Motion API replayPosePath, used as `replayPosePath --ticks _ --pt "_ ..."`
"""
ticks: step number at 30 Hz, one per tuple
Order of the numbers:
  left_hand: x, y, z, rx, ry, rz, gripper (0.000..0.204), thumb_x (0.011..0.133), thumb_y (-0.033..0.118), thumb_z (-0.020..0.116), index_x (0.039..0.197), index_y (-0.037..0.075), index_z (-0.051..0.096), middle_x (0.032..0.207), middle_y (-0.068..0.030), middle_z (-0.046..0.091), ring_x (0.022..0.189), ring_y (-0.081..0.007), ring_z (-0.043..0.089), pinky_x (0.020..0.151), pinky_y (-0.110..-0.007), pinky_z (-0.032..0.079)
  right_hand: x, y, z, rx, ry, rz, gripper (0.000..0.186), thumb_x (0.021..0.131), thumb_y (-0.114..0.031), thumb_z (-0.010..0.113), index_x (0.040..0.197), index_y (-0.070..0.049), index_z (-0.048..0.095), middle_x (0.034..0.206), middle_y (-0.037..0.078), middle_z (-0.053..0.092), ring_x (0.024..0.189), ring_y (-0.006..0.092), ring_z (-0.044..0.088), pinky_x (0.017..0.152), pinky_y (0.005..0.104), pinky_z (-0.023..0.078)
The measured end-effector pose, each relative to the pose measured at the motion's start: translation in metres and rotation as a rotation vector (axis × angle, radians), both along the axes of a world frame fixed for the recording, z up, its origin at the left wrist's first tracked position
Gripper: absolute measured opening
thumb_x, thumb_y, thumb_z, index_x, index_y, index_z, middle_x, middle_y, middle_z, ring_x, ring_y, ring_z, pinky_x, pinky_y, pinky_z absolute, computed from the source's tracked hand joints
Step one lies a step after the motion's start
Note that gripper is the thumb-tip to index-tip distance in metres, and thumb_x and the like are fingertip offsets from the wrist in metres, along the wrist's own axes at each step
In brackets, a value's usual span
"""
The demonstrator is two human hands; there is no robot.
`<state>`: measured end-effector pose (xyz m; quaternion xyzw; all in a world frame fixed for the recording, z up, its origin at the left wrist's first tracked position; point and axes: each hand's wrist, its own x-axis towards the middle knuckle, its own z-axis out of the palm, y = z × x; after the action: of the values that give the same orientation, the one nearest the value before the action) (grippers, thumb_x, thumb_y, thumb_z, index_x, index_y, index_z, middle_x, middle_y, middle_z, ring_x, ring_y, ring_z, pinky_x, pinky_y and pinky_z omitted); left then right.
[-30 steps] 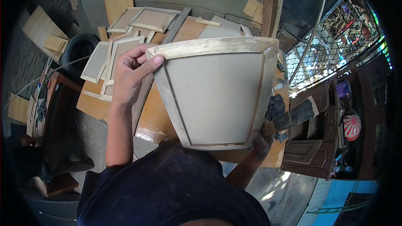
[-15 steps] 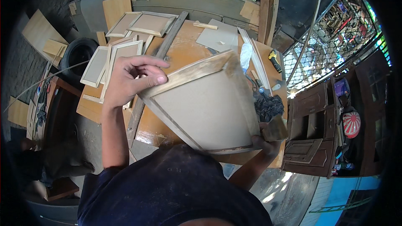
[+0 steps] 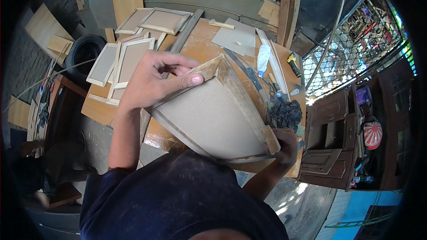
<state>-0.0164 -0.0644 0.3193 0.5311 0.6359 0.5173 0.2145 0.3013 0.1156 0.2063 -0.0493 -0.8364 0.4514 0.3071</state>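
Took strong daylight from upper right, blown out behind the wire mesh [image 3: 340, 55]. Glared off the table [image 3: 154, 139] and in patches on the floor [image 3: 291, 204]. Showed the left hand [image 3: 155, 80] clearly, the right hand [image 3: 286, 145] darker. Went murky and soft at lower left. Bowed straight edges toward the rim; blacked out at corners.

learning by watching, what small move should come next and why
Perhaps slide the small tan wooden block up the right rail of the grey-panelled rectangular wooden frame: the right hand holds the block at that rail's lower end, and the left hand grips the frame near its top corner.
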Motion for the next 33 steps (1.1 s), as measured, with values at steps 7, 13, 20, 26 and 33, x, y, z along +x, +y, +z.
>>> replayPosePath --ticks 7,13,20,26,33 --pt "0.003 0.01 0.009 0.031 0.001 -0.018 0.031 0.079 0.023 0.083 0.098 0.0 0.076 0.076 -0.0006 0.068 0.068 -0.0064 0.056 0.065 -0.023 0.044 -0.01 -0.003 0.018 -0.048 -0.023 0.104 0.039 0.061 -0.011 0.066 0.094 0.009 0.068 0.07 0.017 0.066 0.056 0.0237 0.067 0.053 0.0281 0.049" --pt "0.005 0.017 0.017 0.029 0.02 -0.028 0.031 0.079 0.025 0.084 0.096 0.0 0.076 0.075 -0.0009 0.068 0.069 -0.007 0.057 0.067 -0.023 0.046 -0.01 0.001 0.018 0.023 -0.085 0.103 0.039 0.061 -0.013 0.067 0.094 0.008 0.068 0.067 0.015 0.063 0.055 0.0245 0.066 0.051 0.0288 0.046" --pt "0.007 0.023 0.014 0.077 0.046 -0.038 0.029 0.081 0.03 0.082 0.091 0.003 0.076 0.071 0.0017 0.066 0.065 -0.0049 0.056 0.063 -0.02 0.046 -0.011 0.004 0.018 0.014 -0.066 0.086 0.041 0.063 -0.016 0.071 0.096 0.008 0.067 0.069 0.016 0.062 0.058 0.0259 0.067 0.053 0.0297 0.046" --pt "0.001 0.026 0.013 -0.007 0.105 -0.094 0.025 0.08 0.024 0.082 0.087 0.001 0.074 0.069 0.0027 0.062 0.064 -0.0047 0.053 0.06 -0.02 0.043 -0.01 0.018 0.021 0.108 -0.121 0.063 0.039 0.066 -0.017 0.073 0.096 0.007 0.068 0.071 0.015 0.064 0.061 0.0247 0.067 0.057 0.0303 0.048" --pt "-0.028 0.033 -0.049 -0.116 0.012 -0.017 0.021 0.085 0.023 0.077 0.086 0.002 0.074 0.062 0.0066 0.051 0.058 -0.0029 0.04 0.052 -0.022 0.031 -0.008 0.034 0.028 0.001 -0.196 -0.569 0.019 0.087 -0.009 0.071 0.101 0.003 0.071 0.081 0.008 0.071 0.069 0.0113 0.062 0.066 0.0264 0.048"
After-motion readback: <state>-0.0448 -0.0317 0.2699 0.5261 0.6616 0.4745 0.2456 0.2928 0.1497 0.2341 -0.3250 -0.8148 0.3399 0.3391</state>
